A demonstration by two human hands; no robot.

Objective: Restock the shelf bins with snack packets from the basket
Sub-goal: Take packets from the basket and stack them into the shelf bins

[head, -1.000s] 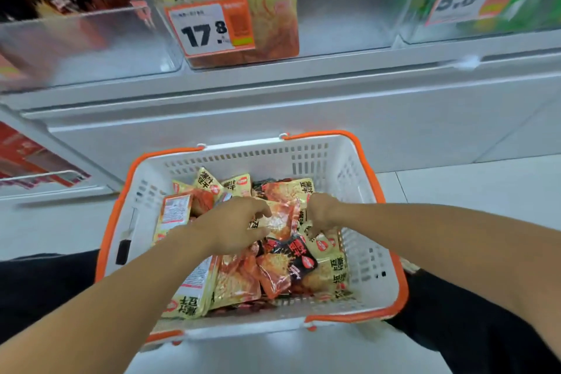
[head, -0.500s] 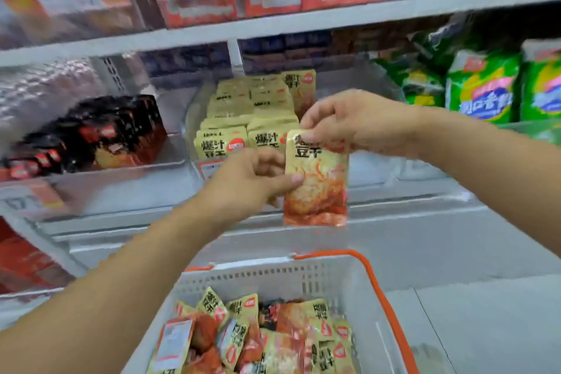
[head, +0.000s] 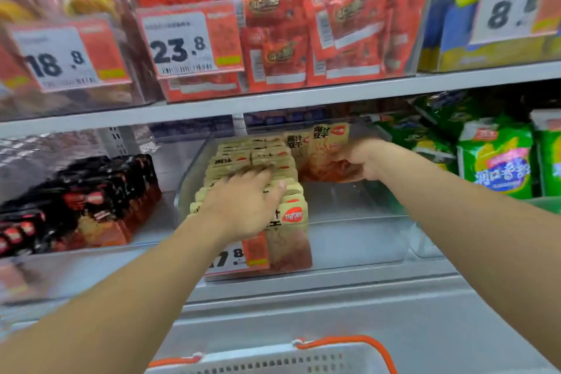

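Snack packet of yellow and orange foil [head: 329, 150] stands at the far end of a clear plastic shelf bin [head: 349, 222], grasped by the right hand [head: 361, 161]; the left hand [head: 243, 206] rests flat, fingers straight, on the packed row of matching yellow packets [head: 258, 161]. White basket with orange rim [head: 303, 358] sits near.

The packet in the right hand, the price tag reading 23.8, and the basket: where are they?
packet [head: 326, 146], head view, its printed front.
price tag reading 23.8 [head: 179, 47], head view, its white number area.
basket [head: 349, 340], head view, its orange rim.
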